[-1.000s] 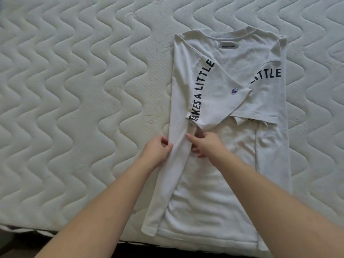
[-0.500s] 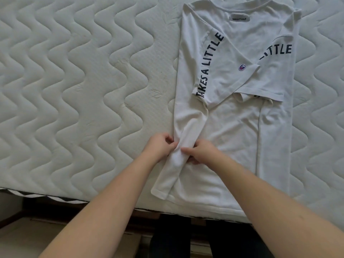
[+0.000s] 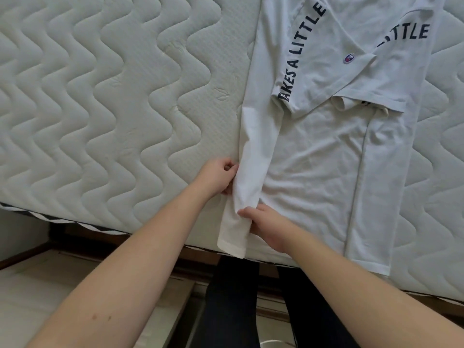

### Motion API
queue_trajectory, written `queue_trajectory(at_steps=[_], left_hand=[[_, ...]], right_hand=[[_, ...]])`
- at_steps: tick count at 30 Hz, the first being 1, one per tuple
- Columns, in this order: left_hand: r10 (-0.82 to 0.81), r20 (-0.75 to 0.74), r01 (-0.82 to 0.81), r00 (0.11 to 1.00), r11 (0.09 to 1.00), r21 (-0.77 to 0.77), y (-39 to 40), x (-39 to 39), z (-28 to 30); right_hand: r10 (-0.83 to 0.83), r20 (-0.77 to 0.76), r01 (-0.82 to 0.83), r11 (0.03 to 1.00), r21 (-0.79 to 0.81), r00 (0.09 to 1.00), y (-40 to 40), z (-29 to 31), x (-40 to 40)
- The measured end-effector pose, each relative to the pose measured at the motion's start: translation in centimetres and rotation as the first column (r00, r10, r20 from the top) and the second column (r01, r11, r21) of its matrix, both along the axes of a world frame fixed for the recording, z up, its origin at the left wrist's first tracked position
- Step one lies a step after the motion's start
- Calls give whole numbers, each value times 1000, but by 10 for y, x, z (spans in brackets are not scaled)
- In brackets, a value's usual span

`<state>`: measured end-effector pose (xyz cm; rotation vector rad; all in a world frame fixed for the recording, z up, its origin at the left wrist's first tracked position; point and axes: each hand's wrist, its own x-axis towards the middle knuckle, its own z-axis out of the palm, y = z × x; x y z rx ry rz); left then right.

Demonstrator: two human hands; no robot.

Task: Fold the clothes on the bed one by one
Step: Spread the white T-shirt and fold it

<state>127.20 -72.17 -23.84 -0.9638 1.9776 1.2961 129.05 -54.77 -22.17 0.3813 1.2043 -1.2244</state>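
**Nearly squared: left panel of the shirt being turned in**

Only one garment in view: a white T-shirt (image 3: 326,159), lying on the right part of the quilted mattress (image 3: 100,96), hem at the near edge, collar out of frame at the far side. Count: one shirt, one mattress, two hands. No folded stack and no waiting pile visible, so how many clothes remain cannot be told.

Progress, as judged from the lie of the cloth: both short sleeves turned in over the chest, lettering showing on each. Right side panel already folded in, a straight crease running near to far. Left side panel partly turned, still ridged and slanting toward the hem corner.

Left hand (image 3: 218,177), fingers curled, pinches the outer left edge of that panel. Right hand (image 3: 266,224) grips the same strip nearer the hem, thumb on top.

Left to do, likely: flatten this panel, then fold the hem end up toward the collar.
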Motion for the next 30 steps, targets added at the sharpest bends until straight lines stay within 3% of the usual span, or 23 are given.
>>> queue_trajectory(at_steps=[5, 9, 11, 13, 16, 19, 23, 26, 28, 30], left_hand=[[-205, 28, 206, 978, 972, -116, 7, 12, 4], [-176, 84, 187, 981, 970, -155, 21, 32, 6], [-147, 117, 167, 982, 968, -187, 30, 44, 5], [-164, 152, 193, 975, 960, -204, 40, 56, 5], [-148, 158, 185, 976, 949, -255, 50, 70, 4], [-58, 133, 91, 989, 963, -253, 55, 79, 5], [-50, 134, 78, 990, 974, -215, 56, 91, 3], [-100, 151, 131, 983, 968, -212, 53, 93, 2], [-135, 160, 166, 978, 965, -205, 51, 91, 2], [-155, 165, 185, 974, 965, -186, 49, 89, 4]], right_hand=[[42, -142, -28, 995, 95, 989, 19, -2, 8], [209, -264, -160, 968, 194, 942, 42, -3, 12], [413, -325, -307, 893, 330, 851, 53, -7, 16], [592, -276, -455, 781, 428, 757, 61, -12, 20], [724, -226, -582, 668, 463, 651, 64, -12, 15], [702, -345, -476, 690, 546, 623, 57, -7, -7], [390, -553, -18, 828, 561, 736, 32, 0, -51], [175, -630, 183, 869, 461, 757, 8, -5, -95], [182, -643, 176, 875, 451, 744, -5, -9, -117], [333, -622, 46, 858, 512, 709, -13, -11, -130]])
